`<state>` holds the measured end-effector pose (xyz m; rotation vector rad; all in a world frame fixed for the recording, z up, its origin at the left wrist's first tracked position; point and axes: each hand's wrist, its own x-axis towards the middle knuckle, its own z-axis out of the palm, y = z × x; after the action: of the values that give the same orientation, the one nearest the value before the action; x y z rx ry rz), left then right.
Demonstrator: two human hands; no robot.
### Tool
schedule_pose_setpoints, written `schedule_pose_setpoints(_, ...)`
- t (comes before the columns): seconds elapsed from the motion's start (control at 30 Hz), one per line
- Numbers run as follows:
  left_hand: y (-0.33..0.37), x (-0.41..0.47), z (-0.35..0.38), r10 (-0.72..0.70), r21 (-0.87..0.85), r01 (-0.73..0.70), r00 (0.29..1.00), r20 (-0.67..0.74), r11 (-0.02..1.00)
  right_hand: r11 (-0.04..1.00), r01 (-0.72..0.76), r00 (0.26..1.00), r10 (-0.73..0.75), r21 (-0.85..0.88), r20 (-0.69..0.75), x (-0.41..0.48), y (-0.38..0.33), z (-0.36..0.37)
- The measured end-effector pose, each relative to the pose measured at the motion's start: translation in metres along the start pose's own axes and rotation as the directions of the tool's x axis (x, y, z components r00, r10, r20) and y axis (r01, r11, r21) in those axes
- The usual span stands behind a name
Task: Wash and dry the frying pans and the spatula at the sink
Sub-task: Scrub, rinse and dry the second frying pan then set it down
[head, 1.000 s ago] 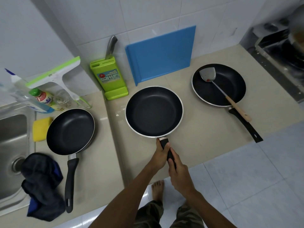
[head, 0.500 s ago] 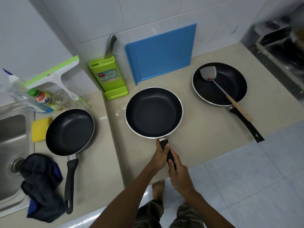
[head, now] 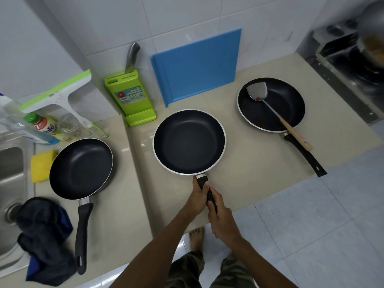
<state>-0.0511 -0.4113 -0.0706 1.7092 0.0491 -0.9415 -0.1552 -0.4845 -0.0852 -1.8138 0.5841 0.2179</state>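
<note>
Three black frying pans sit on the beige counter. The middle pan [head: 189, 142] has its handle gripped by both hands: my left hand [head: 198, 197] nearer the pan, my right hand [head: 221, 220] behind it. The left pan [head: 81, 168] lies beside the sink [head: 12, 173], handle pointing toward me. In the right pan [head: 272, 104] rests a metal spatula [head: 270, 107] with a wooden handle. A yellow sponge [head: 41, 166] lies between the left pan and the sink. A dark blue cloth [head: 44, 235] is bunched at the sink's edge.
A blue cutting board [head: 197, 67] leans on the tiled wall. A green knife block [head: 133, 98] holds one knife. A green-and-white squeegee [head: 60, 96] and dish soap bottles [head: 39, 125] stand behind the sink. A stove [head: 357, 65] is at the far right.
Both hands keep their hold on the middle pan's handle. The pan has barely moved; the view shifted slightly.
</note>
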Motion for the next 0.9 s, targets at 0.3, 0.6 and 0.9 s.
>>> schedule_pose_setpoints(0.3, -0.008, 0.004, 0.0, -0.012, 0.034, 0.012, 1.0, -0.015, 0.999, 0.999, -0.032, 0.999, 0.033, -0.02, 0.024, 0.004, 0.008, 0.007)
schedule_pose_setpoints(0.6, -0.022, 0.018, 0.004, -0.03, 0.066, 0.031, 0.999, -0.021, 0.997, 0.999, -0.05, 0.999, 0.05, -0.021, 0.002, 0.006, 0.014, 0.005)
schedule_pose_setpoints(0.9, -0.024, 0.021, 0.004, -0.024, 0.063, 0.025, 1.0, -0.018, 0.998, 0.999, -0.043, 0.999, 0.042, -0.027, -0.01, 0.007, 0.015, 0.005)
